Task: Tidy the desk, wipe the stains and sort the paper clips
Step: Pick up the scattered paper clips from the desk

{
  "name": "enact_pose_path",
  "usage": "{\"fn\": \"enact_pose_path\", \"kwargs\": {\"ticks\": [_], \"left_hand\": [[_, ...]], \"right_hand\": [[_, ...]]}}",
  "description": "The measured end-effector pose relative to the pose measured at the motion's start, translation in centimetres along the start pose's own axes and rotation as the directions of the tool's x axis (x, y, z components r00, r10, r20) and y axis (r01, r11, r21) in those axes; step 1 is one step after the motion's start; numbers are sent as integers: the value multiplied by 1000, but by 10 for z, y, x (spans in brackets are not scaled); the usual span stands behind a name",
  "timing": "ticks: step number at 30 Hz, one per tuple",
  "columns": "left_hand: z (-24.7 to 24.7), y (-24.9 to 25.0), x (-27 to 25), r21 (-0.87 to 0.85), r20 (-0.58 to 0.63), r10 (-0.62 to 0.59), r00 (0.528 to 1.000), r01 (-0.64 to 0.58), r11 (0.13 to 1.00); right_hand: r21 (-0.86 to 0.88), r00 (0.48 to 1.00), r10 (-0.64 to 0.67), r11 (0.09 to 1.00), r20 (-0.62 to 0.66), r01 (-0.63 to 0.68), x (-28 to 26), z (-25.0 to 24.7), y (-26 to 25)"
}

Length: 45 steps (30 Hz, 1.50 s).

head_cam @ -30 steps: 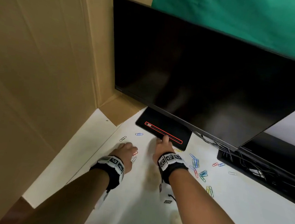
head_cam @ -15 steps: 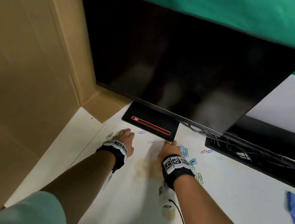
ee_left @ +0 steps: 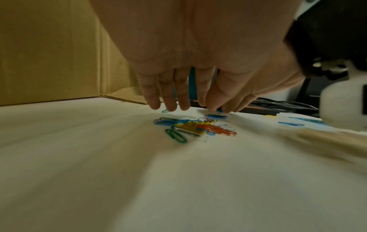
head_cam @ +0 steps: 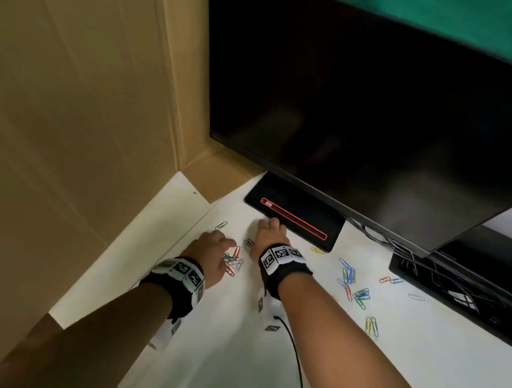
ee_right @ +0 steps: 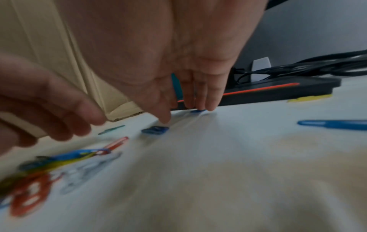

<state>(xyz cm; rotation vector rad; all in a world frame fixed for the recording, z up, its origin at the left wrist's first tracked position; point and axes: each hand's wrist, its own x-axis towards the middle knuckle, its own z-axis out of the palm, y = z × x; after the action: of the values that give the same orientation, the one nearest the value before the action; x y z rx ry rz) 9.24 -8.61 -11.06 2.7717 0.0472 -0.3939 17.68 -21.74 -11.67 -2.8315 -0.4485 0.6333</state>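
A pile of coloured paper clips (head_cam: 233,261) (ee_left: 194,127) lies on the white desk (head_cam: 419,363) between my hands. My left hand (head_cam: 219,244) (ee_left: 186,108) hangs over the pile's far edge with straight fingers and holds nothing. My right hand (head_cam: 269,224) (ee_right: 190,109) reaches to the front edge of the black monitor base (head_cam: 296,216). Its straight fingertips (ee_right: 210,108) press on a blue clip (ee_right: 197,111). Another blue clip (ee_right: 155,130) lies just in front of the thumb. A brownish stain (ee_right: 278,169) spreads on the desk under my right wrist.
More loose clips (head_cam: 349,278) are scattered to the right, some yellow (head_cam: 371,326). A large dark monitor (head_cam: 364,110) overhangs the base. Cardboard (head_cam: 72,85) walls the left side. A black tray of cables (head_cam: 457,288) sits at the right. A thin cable (head_cam: 296,352) runs from my right wrist.
My right hand has shifted left along the front edge of the monitor base. My left hand has drawn back beside the clip pile. The head view has swung.
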Motion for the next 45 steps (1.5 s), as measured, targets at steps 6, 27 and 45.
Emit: {"fn": "enact_pose_path", "kwargs": {"ticks": [6, 27, 45], "left_hand": [[-3, 2, 20, -45, 28, -136, 990, 137, 990], [35, -6, -52, -74, 125, -15, 992, 24, 997], [43, -21, -108, 6, 88, 85, 992, -86, 996]], "right_hand": [[-36, 960, -261, 963, 102, 266, -18, 5, -9], [-58, 963, -261, 962, 68, 265, -54, 18, -17], [-71, 938, -332, 938, 102, 340, -156, 76, -13]]}}
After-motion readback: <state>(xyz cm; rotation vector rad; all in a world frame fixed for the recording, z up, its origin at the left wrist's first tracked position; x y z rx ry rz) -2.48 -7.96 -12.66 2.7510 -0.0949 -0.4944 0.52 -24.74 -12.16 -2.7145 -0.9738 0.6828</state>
